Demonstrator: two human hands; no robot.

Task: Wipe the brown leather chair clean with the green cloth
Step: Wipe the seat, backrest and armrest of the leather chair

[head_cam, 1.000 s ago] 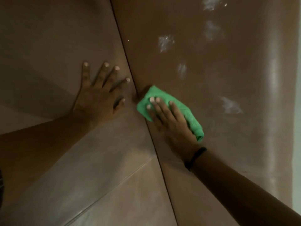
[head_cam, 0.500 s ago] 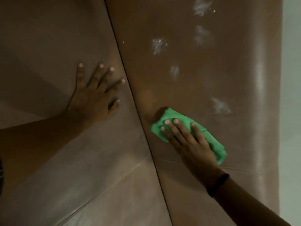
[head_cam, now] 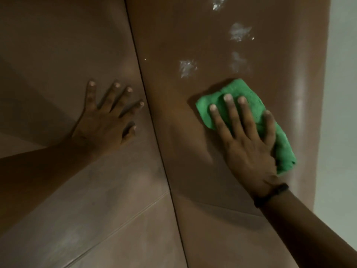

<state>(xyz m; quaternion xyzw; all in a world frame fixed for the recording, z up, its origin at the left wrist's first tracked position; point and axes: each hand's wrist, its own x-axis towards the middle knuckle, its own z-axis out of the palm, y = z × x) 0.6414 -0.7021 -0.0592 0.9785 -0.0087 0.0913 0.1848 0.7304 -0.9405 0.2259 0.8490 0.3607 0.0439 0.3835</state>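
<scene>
Bare forearms, one black wristband
The right hand point(head_cam: 249, 144) has a thin black band point(head_cam: 271, 194) around its wrist; the left hand point(head_cam: 104, 122) has no rings, and both arms are sleeveless in view

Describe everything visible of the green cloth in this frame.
The green cloth is a small, bunched, fuzzy-looking rag, bright green. It lies flat against the brown leather chair panel, just below the whitish smears. The right hand presses on it with spread fingers, covering its middle; its ends stick out above the fingertips and beside the wrist.
</scene>
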